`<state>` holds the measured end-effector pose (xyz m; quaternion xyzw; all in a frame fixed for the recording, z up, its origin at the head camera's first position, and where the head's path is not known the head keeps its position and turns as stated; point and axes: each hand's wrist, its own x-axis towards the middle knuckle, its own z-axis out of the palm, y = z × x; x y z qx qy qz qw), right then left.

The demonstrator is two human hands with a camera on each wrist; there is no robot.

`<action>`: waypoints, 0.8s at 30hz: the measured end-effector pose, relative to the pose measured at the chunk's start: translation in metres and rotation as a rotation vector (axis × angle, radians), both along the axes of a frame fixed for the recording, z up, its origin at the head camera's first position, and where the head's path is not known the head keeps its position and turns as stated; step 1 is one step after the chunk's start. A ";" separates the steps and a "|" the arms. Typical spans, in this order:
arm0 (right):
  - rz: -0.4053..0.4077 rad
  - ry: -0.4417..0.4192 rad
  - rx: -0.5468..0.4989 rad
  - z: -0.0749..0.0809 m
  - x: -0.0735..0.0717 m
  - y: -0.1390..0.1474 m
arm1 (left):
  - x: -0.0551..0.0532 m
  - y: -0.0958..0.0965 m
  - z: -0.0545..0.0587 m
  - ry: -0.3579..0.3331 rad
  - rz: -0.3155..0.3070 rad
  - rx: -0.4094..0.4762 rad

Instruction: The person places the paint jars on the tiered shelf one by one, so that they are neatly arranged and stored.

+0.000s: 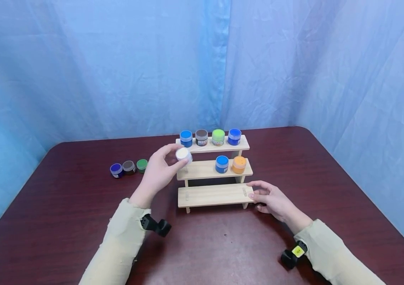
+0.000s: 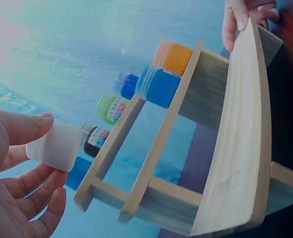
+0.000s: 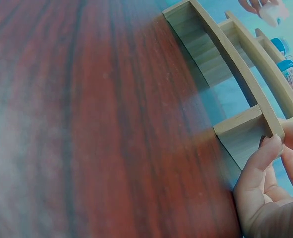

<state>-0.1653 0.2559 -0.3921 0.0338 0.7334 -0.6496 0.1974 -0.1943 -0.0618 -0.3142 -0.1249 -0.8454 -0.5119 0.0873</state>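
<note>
My left hand (image 1: 159,170) pinches a white paint jar (image 1: 184,155) between thumb and fingers, over the left end of the stand's middle shelf. In the left wrist view the white jar (image 2: 57,146) looks tilted. My right hand (image 1: 273,201) grips the right end of the bottom shelf (image 1: 216,194) of a three-step wooden stand, thumb and fingertips at its edge. A blue jar (image 1: 222,164) and an orange jar (image 1: 239,164) sit on the right half of the middle shelf (image 1: 198,170). Blue, dark brown, light green (image 1: 218,137) and deeper blue jars line the top shelf.
Left of the stand, a dark blue jar (image 1: 116,170), a brown jar (image 1: 129,168) and a green jar (image 1: 142,166) stand on the dark red-brown table (image 1: 80,198). A pale blue curtain (image 1: 134,71) hangs behind and along the sides.
</note>
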 end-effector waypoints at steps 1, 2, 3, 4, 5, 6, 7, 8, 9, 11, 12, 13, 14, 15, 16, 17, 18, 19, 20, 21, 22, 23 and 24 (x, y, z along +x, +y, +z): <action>0.000 0.000 0.001 0.000 0.000 0.000 | 0.000 0.002 0.000 0.001 -0.001 -0.008; -0.002 -0.001 0.000 0.000 0.000 0.000 | -0.001 0.003 -0.001 0.001 -0.003 -0.017; -0.002 -0.001 -0.001 0.000 0.000 0.000 | -0.001 0.005 -0.001 -0.001 -0.005 -0.024; -0.003 -0.002 -0.004 0.000 0.000 0.000 | -0.001 0.007 -0.002 -0.004 -0.006 -0.029; -0.003 -0.002 -0.007 0.000 0.000 0.000 | -0.002 0.008 -0.003 -0.006 -0.010 -0.034; -0.004 -0.001 -0.010 0.000 0.000 0.000 | -0.002 0.010 -0.004 -0.012 -0.013 -0.033; -0.003 0.000 -0.013 0.000 0.001 0.000 | -0.002 0.011 -0.004 -0.017 -0.016 -0.032; -0.003 -0.001 -0.016 0.000 0.001 0.000 | -0.003 0.013 -0.004 -0.022 -0.020 -0.031; -0.004 -0.001 -0.020 0.001 0.001 0.000 | -0.003 0.014 -0.005 -0.026 -0.026 -0.027; -0.006 -0.002 -0.027 0.001 0.001 0.000 | -0.004 0.017 -0.006 -0.033 -0.035 -0.021; -0.007 -0.002 -0.030 0.001 0.001 0.000 | -0.004 0.018 -0.005 -0.038 -0.040 -0.016; -0.009 -0.003 -0.034 0.001 0.001 0.000 | -0.004 0.019 -0.006 -0.039 -0.045 -0.015; -0.010 -0.004 -0.037 0.001 0.001 0.000 | -0.004 0.020 -0.005 -0.039 -0.050 -0.014; -0.011 -0.005 -0.039 0.001 0.002 -0.001 | -0.005 0.021 -0.006 -0.040 -0.053 -0.011; -0.012 -0.005 -0.041 0.001 0.002 -0.001 | -0.005 0.021 -0.006 -0.041 -0.054 -0.011; -0.013 -0.006 -0.043 0.002 0.002 -0.001 | -0.006 0.022 -0.006 -0.040 -0.056 -0.013; -0.014 -0.007 -0.046 0.002 0.002 -0.001 | -0.006 0.022 -0.007 -0.040 -0.056 -0.015; -0.015 -0.009 -0.048 0.002 0.002 -0.001 | -0.006 0.023 -0.007 -0.038 -0.054 -0.019; -0.016 -0.010 -0.050 0.002 0.002 -0.001 | -0.006 0.024 -0.007 -0.038 -0.055 -0.021; -0.017 -0.011 -0.051 0.002 0.002 -0.001 | -0.007 0.024 -0.008 -0.042 -0.056 -0.021; -0.018 -0.012 -0.052 0.002 0.002 -0.001 | -0.007 0.025 -0.008 -0.044 -0.058 -0.025; -0.019 -0.013 -0.055 0.002 0.001 -0.001 | -0.008 0.026 -0.009 -0.049 -0.060 -0.028; -0.019 -0.014 -0.055 0.002 0.001 -0.001 | -0.008 0.027 -0.009 -0.055 -0.062 -0.030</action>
